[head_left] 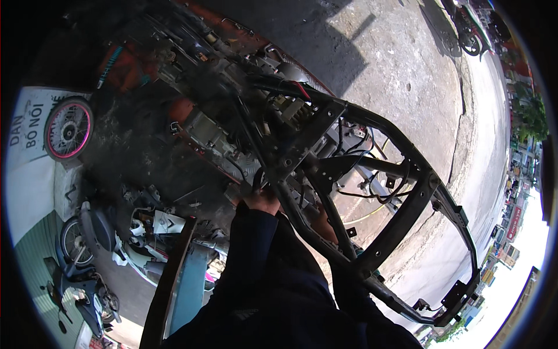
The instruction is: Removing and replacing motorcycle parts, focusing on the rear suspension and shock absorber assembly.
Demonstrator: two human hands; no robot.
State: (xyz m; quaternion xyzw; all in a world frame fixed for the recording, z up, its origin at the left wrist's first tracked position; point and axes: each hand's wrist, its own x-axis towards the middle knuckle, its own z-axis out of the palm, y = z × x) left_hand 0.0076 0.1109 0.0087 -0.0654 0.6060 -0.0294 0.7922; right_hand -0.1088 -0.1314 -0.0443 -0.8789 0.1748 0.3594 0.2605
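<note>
A bare black motorcycle frame (401, 230) stretches from the middle toward the lower right, tilted across my view. My left hand (261, 201) is against the left side of the frame, beside the engine area; its fingers are lost in shadow and behind dark parts. Lower down, my right hand (323, 225) reaches in behind the frame tubes, which cover most of it. What either hand grips does not show. Dark cables (378, 195) loop through the frame's opening. A grey metal engine part (206, 132) sits ahead of my left hand.
A wheel with a pink rim (69, 128) leans by a white wall sign on the left. Parked motorbikes (87, 296) stand at lower left, near a blue panel (190, 285). Sunlit concrete (401, 75) borders the road at right. Several parts lie on an orange-edged surface (250, 38).
</note>
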